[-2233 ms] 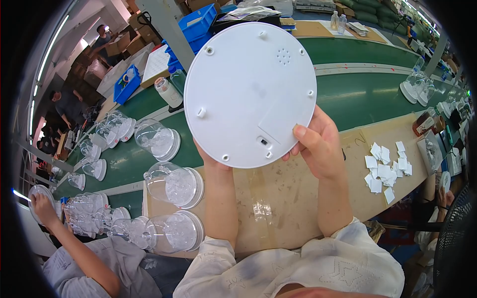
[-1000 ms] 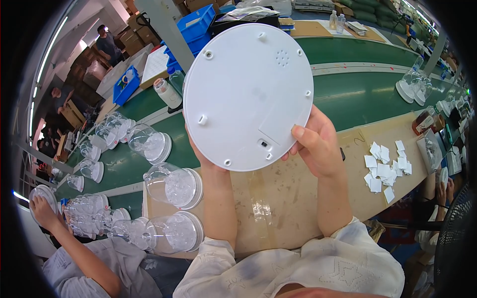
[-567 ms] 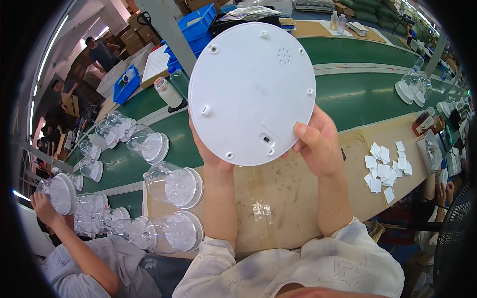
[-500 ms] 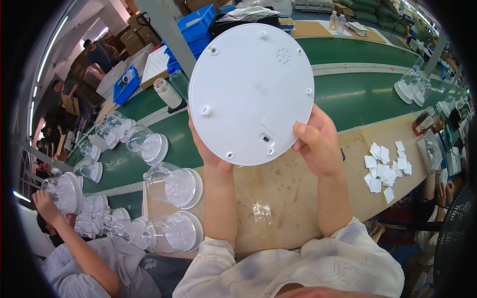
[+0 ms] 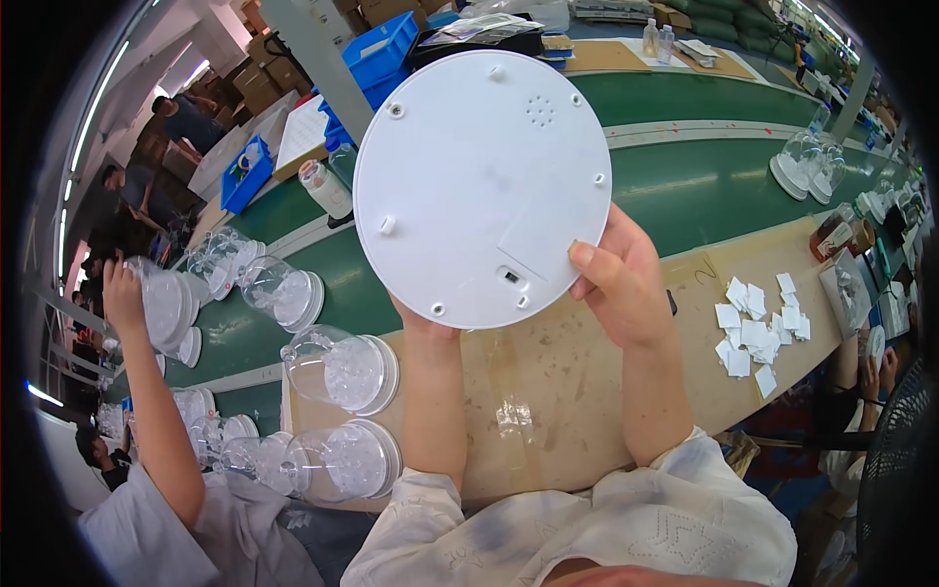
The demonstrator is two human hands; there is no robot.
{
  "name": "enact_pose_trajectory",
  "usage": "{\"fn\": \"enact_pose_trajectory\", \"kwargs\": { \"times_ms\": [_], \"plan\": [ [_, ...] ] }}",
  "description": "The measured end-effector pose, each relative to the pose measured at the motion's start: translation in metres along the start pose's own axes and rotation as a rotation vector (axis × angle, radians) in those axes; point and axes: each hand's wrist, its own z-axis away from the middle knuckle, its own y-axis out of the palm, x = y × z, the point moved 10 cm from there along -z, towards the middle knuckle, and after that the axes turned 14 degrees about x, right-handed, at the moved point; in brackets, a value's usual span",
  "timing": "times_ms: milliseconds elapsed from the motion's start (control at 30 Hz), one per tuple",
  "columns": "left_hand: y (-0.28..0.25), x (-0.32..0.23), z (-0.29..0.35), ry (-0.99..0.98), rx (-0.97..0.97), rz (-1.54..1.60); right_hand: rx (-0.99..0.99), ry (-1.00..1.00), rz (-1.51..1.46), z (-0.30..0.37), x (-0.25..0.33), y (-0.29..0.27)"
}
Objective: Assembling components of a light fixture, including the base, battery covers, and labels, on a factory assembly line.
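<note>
A round white plastic base (image 5: 460, 186) is held up before me, its underside facing me. That underside shows short pegs, a cluster of small holes, a rectangular cover and a small black switch. My right hand (image 5: 626, 279) grips the lower right rim, thumb on the near face and fingers behind. At the lower left edge, my left hand (image 5: 424, 320) holds the base from behind; most of its fingers are hidden. Whatever is on the base's far side cannot be seen. Beside my left forearm, a clear dome on a white base (image 5: 354, 372) lies on its side.
Several more clear domes (image 5: 284, 293) lie to the left. A co-worker's hand (image 5: 123, 293) reaches among them. White square pieces (image 5: 753, 333) are scattered on the brown board (image 5: 548, 401) at right. Beyond runs a green belt (image 5: 685, 201) with a white bottle (image 5: 326, 191). A fan (image 5: 890, 460) stands lower right.
The white round base has shifted slightly left in the picture, still in both hands. The co-worker's hand at left has moved up and away with a dome.
</note>
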Motion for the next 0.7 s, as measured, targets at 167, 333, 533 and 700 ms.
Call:
{"fn": "enact_pose_trajectory", "kwargs": {
  "times_ms": [167,333,533,700],
  "plan": [
    [-0.005,-0.021,0.003,0.073,-0.059,-0.200,0.010,0.020,-0.012,0.000,-0.003,0.002],
    [0.002,-0.026,-0.001,0.078,-0.042,-0.235,0.036,0.018,-0.022,0.000,-0.006,0.005],
    [0.010,-0.028,-0.019,0.087,-0.010,-0.294,0.026,0.014,-0.040,0.000,-0.005,0.006],
    [0.026,-0.027,-0.004,0.095,0.019,-0.343,0.031,0.013,-0.037,-0.002,-0.007,0.004]
  ]
}}
